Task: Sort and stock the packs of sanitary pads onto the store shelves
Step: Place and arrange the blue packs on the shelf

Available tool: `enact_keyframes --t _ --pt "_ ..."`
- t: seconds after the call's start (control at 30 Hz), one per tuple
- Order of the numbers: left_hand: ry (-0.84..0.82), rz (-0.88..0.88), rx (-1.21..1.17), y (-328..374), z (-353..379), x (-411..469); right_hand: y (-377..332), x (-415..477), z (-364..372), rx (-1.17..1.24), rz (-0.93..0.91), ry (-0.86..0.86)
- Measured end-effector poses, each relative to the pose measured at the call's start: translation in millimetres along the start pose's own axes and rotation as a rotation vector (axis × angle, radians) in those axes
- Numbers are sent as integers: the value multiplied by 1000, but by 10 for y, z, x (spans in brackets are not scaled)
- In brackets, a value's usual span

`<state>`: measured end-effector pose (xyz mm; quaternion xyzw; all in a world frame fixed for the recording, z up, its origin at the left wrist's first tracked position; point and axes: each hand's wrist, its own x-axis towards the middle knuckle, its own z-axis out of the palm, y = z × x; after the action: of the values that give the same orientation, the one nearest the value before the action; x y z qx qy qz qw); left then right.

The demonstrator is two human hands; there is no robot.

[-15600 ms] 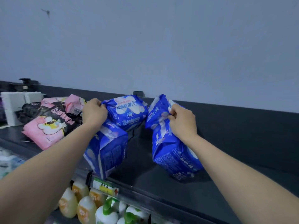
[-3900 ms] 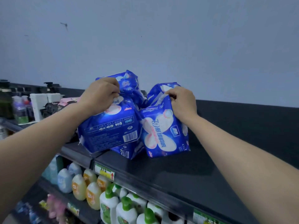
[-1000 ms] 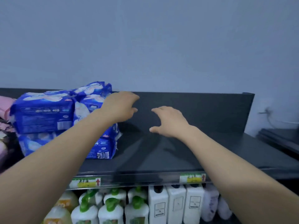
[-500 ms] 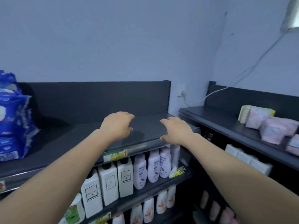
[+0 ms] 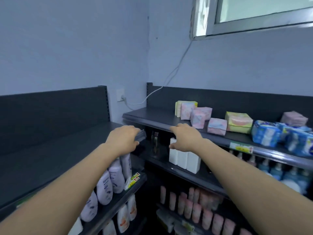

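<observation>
Both my hands are stretched out in front of me and hold nothing. My left hand hovers by the right corner of the dark top shelf on the left, fingers loosely curled. My right hand hangs relaxed just before the front edge of the right-hand top shelf. On that shelf lie pink pastel packs, a green pack and blue packs of pads further right.
Lower shelves hold lilac bottles, white boxes, pink bottles and blue bottles. A white cable runs from a wall socket up to a window at the corner.
My view has swung right, from the left shelf with its stacked blue packs to the corner and right-hand shelf. Both empty hands have travelled right with it.
</observation>
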<state>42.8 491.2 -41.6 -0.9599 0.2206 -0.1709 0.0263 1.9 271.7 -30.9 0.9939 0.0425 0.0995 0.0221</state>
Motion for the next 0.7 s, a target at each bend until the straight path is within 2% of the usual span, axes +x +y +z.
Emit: enact_keyframes --t 0.43,0.7 --pt "29 243 -159 1415 232 1011 1528 -367 113 -58 265 0" --pt "12 298 -245 2448 362 1718 2754 -420 220 -110 394 13"
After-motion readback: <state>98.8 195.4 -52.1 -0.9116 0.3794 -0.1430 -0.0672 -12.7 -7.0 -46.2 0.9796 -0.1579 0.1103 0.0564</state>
